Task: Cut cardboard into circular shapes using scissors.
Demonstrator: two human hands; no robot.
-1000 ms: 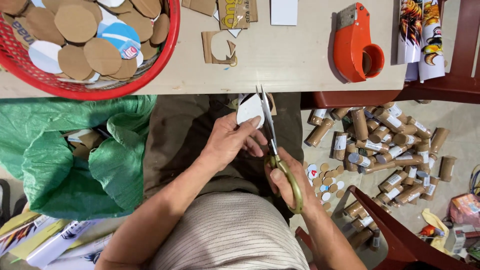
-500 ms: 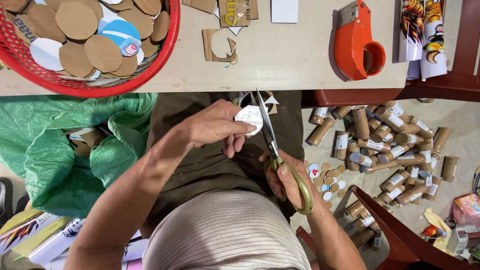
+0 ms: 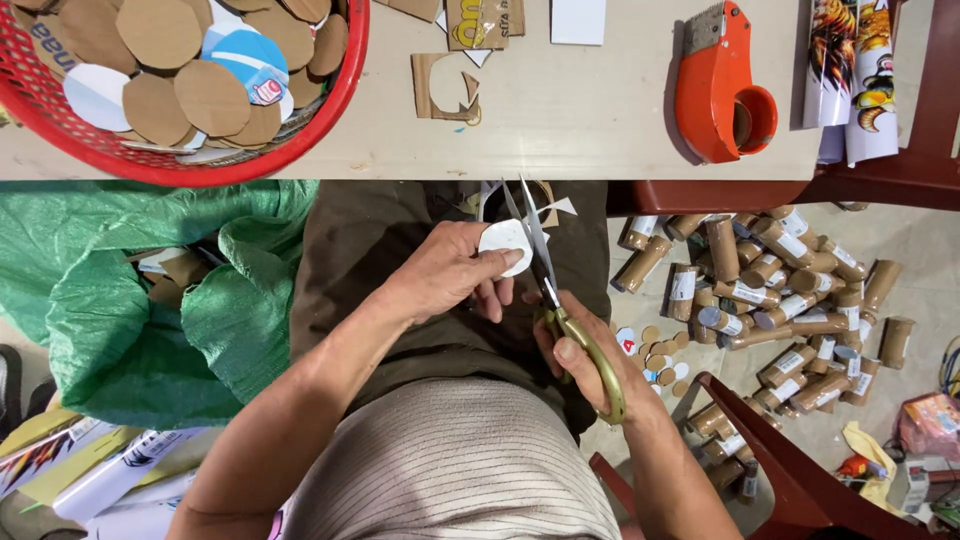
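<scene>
My left hand point(image 3: 450, 272) pinches a small white cardboard disc point(image 3: 504, 246) over my lap. My right hand point(image 3: 585, 358) grips yellow-handled scissors point(image 3: 545, 270), whose blades are parted and point up at the disc's right edge. White offcut slivers point(image 3: 556, 209) hang just above the disc. My forearms come up from the bottom of the view over a striped shirt.
A table edge point(image 3: 560, 170) runs across the top, carrying a red basket point(image 3: 200, 160) of cut cardboard discs, an orange tape dispenser point(image 3: 718, 90) and cardboard scraps point(image 3: 445, 88). A green sack point(image 3: 130, 300) lies left. Cardboard tubes point(image 3: 780, 290) litter the floor right, beside a red chair point(image 3: 790, 470).
My left hand turned the white disc and shifted slightly right. The scissors swung from near vertical to lean left, blades parted against the disc's edge.
</scene>
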